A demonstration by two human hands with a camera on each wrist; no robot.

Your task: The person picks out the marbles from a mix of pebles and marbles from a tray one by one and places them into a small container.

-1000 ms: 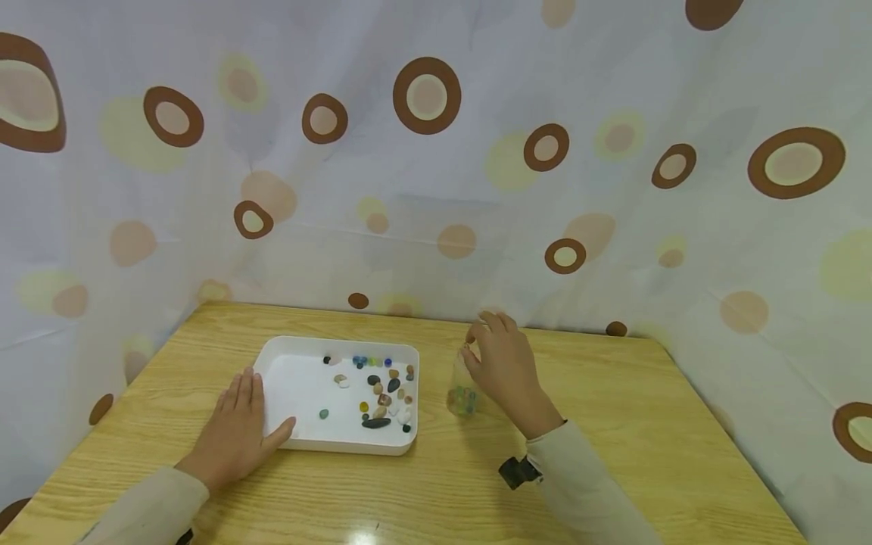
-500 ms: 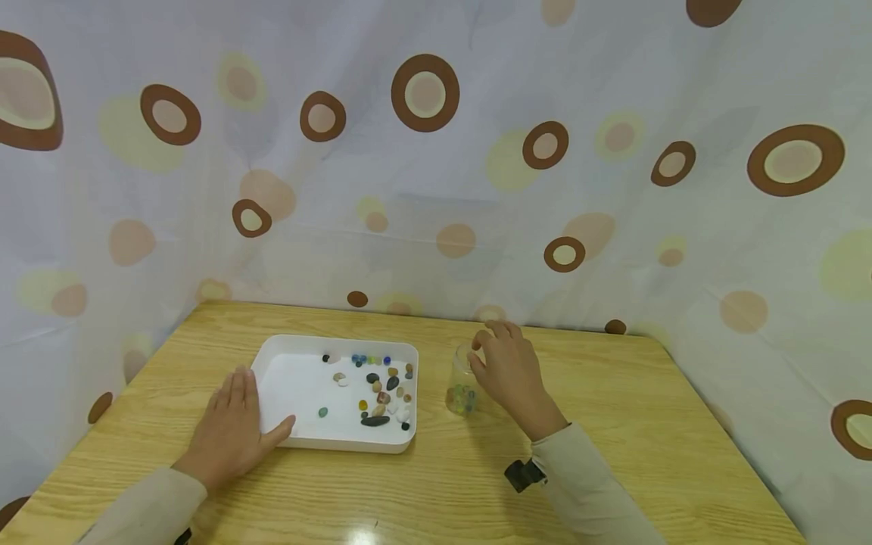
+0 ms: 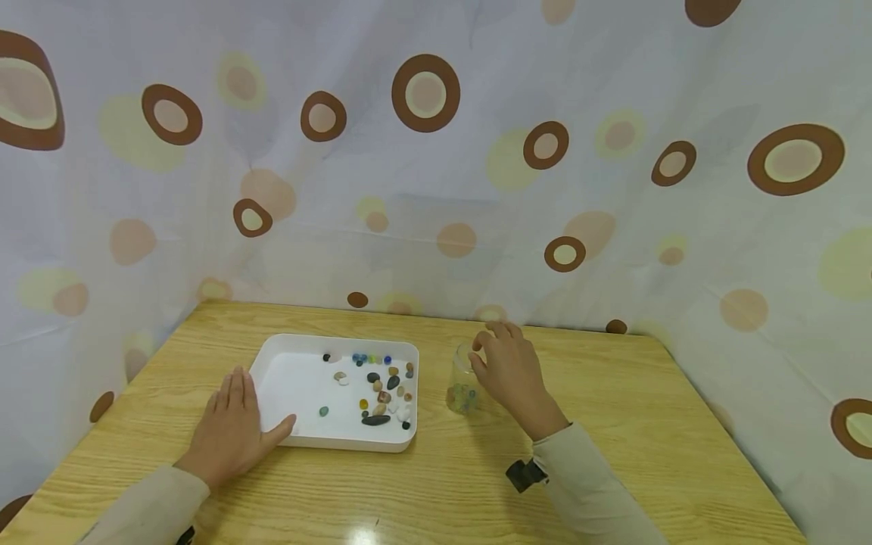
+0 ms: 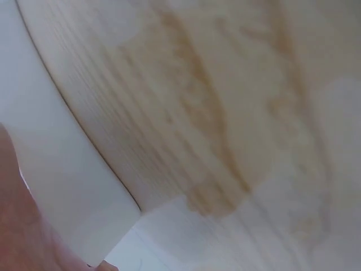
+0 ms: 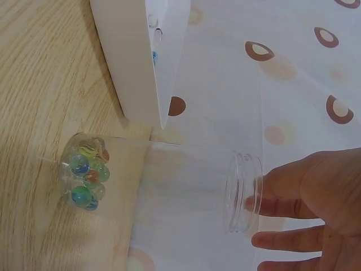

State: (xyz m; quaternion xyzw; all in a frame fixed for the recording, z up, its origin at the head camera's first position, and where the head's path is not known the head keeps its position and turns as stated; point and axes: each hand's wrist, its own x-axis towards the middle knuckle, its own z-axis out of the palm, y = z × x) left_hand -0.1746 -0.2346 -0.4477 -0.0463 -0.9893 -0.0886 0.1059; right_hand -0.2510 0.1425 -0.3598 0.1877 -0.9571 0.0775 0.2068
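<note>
A clear jar [image 3: 461, 378] stands upright on the table, several glass marbles [image 5: 90, 169] gathered at its bottom. My right hand [image 3: 511, 375] is at its open mouth, with fingertips right by the threaded rim [image 5: 245, 192] in the right wrist view. Nothing shows between thumb and forefinger, which curve toward each other with a gap. On the left, my left hand [image 3: 228, 431] lies with straight fingers along the left side of a white tray [image 3: 341, 444], its thumb over the front rim. In the left wrist view only part of this hand [image 4: 22, 220] shows, beside the tray wall.
Pebbles [image 3: 376, 420] in dark, brown and white tones lie in the tray's right half, with a row of coloured marbles [image 3: 371, 359] near its back wall. The wooden table [image 3: 599, 393] meets a white curtain [image 3: 436, 174] with brown rings.
My right hand has drawn slightly right and down from the jar's mouth, and its thumb and forefinger have parted, baring the rim. My left hand has stayed at the tray.
</note>
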